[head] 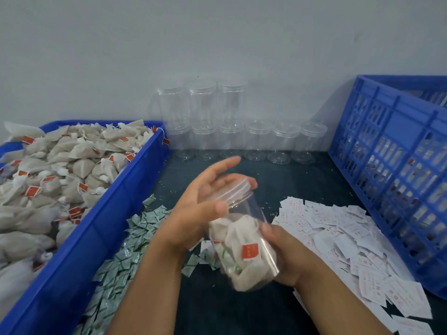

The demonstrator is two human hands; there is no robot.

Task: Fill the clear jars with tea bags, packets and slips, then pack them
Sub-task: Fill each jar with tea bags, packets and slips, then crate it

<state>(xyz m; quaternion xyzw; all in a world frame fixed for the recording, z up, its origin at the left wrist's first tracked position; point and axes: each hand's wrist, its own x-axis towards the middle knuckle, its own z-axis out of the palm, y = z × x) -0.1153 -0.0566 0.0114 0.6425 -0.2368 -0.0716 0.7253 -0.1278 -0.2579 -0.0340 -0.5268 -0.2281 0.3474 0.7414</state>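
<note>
**One jar nearly capped, nine to go**

I held a clear plastic jar (244, 240) tilted above the dark table (314, 180), its base towards me. My right hand (287, 257) gripped its lower body, thumb across the front. My left hand (205, 201) cupped the clear ridged lid (238, 189), with the thumb on the near side, fingers curled round the far side and forefinger sticking out.

Inside lay white tea bags with red tags (242, 233) and a green-and-white packet (225, 257); I could not make out a slip. This jar seemed filled and at the capping stage — it still had to go into the blue slatted plastic crate (387, 146) at right.

Nine empty clear jars (256, 141) stood unfilled at the far wall. Supplies remained plentiful — the blue plastic bin (135, 182) at left, the heap of loose packets (125, 250) and the white paper slips (350, 238) at right.
</note>
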